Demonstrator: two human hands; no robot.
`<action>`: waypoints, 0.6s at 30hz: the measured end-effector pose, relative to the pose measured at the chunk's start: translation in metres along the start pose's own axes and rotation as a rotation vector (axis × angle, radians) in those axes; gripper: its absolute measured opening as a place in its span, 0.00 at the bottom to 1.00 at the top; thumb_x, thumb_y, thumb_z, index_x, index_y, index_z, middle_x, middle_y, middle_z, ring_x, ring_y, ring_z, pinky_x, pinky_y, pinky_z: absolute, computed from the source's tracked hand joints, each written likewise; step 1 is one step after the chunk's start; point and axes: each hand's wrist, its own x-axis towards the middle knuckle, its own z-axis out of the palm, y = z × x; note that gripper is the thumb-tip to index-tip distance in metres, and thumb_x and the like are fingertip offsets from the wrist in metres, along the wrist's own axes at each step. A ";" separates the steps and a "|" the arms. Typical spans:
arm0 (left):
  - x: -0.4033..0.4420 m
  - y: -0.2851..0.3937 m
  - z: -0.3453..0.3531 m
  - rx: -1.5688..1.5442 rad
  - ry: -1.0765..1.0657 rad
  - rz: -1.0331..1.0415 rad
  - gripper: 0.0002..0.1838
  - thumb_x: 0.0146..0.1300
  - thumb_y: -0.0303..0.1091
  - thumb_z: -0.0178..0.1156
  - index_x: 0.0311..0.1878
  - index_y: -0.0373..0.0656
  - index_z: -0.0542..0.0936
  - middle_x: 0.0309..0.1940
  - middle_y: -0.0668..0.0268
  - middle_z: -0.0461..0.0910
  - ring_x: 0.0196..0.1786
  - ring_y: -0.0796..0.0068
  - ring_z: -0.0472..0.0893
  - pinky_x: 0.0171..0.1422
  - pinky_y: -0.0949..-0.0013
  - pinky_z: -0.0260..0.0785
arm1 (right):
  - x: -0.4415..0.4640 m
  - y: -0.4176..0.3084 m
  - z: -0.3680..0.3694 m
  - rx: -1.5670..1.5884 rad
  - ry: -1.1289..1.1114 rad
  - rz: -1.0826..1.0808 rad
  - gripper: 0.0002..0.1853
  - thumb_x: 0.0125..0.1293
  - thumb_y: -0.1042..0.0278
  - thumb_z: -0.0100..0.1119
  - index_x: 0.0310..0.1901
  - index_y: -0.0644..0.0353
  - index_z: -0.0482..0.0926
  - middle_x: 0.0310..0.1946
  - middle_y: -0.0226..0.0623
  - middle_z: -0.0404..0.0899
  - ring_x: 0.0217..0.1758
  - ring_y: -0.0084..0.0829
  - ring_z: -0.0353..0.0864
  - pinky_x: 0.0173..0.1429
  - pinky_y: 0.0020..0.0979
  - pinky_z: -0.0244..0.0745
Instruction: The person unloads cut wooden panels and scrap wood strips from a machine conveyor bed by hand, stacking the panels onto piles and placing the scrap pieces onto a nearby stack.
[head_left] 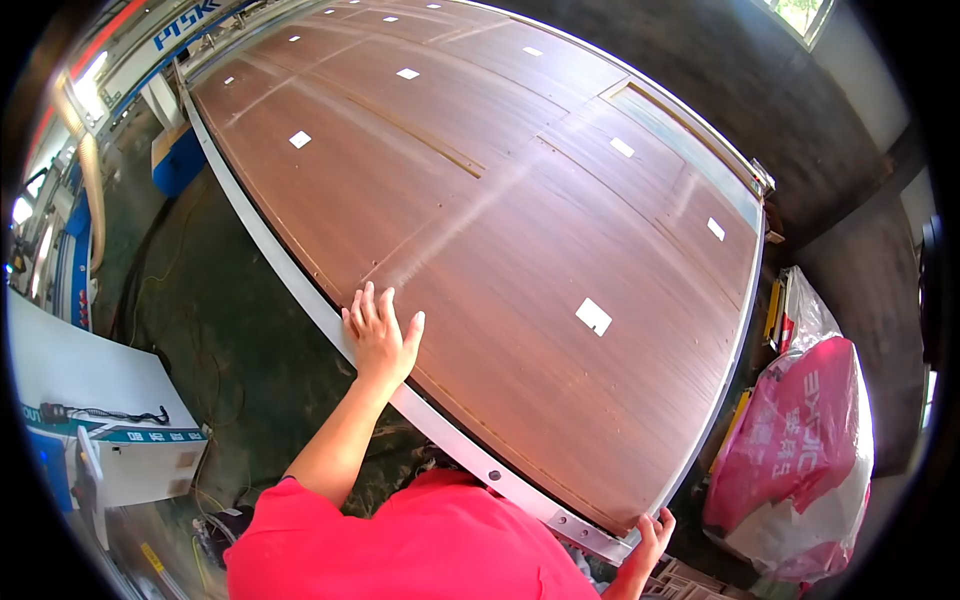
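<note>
Your left hand [382, 340] lies open, fingers spread, palm down on the near edge of the brown boards [520, 260], gripping nothing; it seems to steady them. Your right hand [648, 545] curls loosely at the near right corner, by the metal rim [470, 455], perhaps bracing there. The boards lie flat across the desk, white labels [594, 317] scattered over them.

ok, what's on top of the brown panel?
On the brown panel: scattered white labels and the left hand, spread at its edge. The right hand is at the near corner. The surface beneath the labels and left hand is covered.
</note>
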 end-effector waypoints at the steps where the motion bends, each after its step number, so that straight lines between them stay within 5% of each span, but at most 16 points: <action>1: -0.001 -0.003 0.001 -0.021 0.010 0.005 0.34 0.67 0.54 0.57 0.67 0.41 0.64 0.71 0.45 0.58 0.73 0.42 0.56 0.76 0.37 0.42 | 0.002 0.004 -0.004 -0.037 -0.016 0.010 0.31 0.58 0.72 0.63 0.64 0.61 0.66 0.42 0.34 0.74 0.43 0.25 0.74 0.49 0.28 0.70; 4: 0.000 -0.007 -0.012 -0.075 0.015 0.025 0.33 0.66 0.49 0.60 0.67 0.40 0.64 0.70 0.44 0.58 0.72 0.42 0.58 0.76 0.40 0.44 | 0.003 0.003 -0.002 -0.172 -0.061 0.029 0.38 0.54 0.74 0.69 0.67 0.60 0.63 0.44 0.36 0.74 0.48 0.27 0.73 0.52 0.31 0.71; 5: 0.002 -0.009 -0.018 -0.078 0.013 0.031 0.33 0.66 0.48 0.60 0.67 0.40 0.64 0.70 0.44 0.59 0.72 0.42 0.58 0.76 0.41 0.44 | 0.000 -0.001 0.003 -0.474 -0.056 -0.037 0.46 0.49 0.69 0.74 0.70 0.57 0.61 0.49 0.41 0.72 0.54 0.34 0.71 0.59 0.36 0.69; 8: 0.012 -0.025 -0.017 -0.121 0.007 0.003 0.35 0.65 0.49 0.61 0.68 0.37 0.64 0.69 0.41 0.61 0.71 0.41 0.60 0.76 0.43 0.49 | -0.016 -0.014 0.010 -0.828 -0.126 -0.187 0.61 0.37 0.61 0.81 0.75 0.56 0.54 0.61 0.48 0.67 0.66 0.49 0.62 0.73 0.48 0.54; 11: 0.013 -0.019 -0.016 -0.060 -0.047 -0.001 0.35 0.66 0.52 0.58 0.66 0.35 0.66 0.69 0.36 0.60 0.72 0.38 0.59 0.75 0.40 0.50 | -0.027 -0.015 0.025 -1.038 -0.103 -0.346 0.63 0.34 0.61 0.82 0.74 0.58 0.54 0.63 0.48 0.66 0.67 0.50 0.62 0.73 0.48 0.54; 15: 0.007 0.003 -0.014 0.123 -0.114 0.020 0.45 0.68 0.64 0.48 0.72 0.32 0.61 0.73 0.34 0.54 0.77 0.34 0.50 0.80 0.40 0.37 | -0.030 -0.019 0.031 -1.020 -0.050 -0.359 0.61 0.29 0.62 0.82 0.71 0.60 0.61 0.60 0.47 0.69 0.66 0.49 0.62 0.74 0.46 0.53; 18: 0.004 0.004 -0.011 0.129 -0.095 0.043 0.45 0.68 0.63 0.50 0.71 0.30 0.61 0.72 0.32 0.52 0.75 0.32 0.52 0.78 0.38 0.40 | -0.034 -0.008 0.030 -1.011 0.030 -0.376 0.59 0.28 0.63 0.81 0.70 0.59 0.63 0.58 0.49 0.70 0.66 0.50 0.63 0.74 0.46 0.52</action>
